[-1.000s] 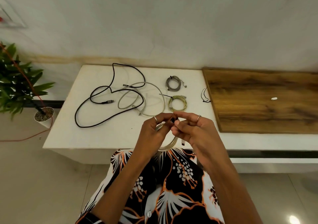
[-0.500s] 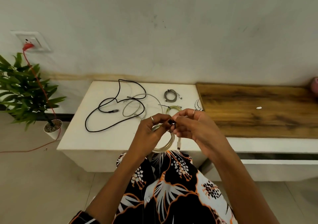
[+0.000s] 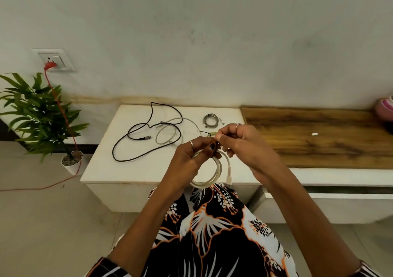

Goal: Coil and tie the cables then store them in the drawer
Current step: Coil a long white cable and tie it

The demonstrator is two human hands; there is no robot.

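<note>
- Pretty even, soft daylight-ish lighting, no harsh glare anywhere
- Only faint shadows, e.g. under the white table (image 3: 136,170) edge
- Wide-angle bend obvious at the edges, wall (image 3: 212,42) + floor (image 3: 42,223) curve
- Center sharp, corners a bit soft

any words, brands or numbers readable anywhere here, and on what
No text can be read.
White coiled cable: its plug, hanging below the right hand, bears a faint mark, too small and blurred to read.
Wall socket: no legible marking.
Grey coiled cable and black cable on the white table: no print visible.
</note>
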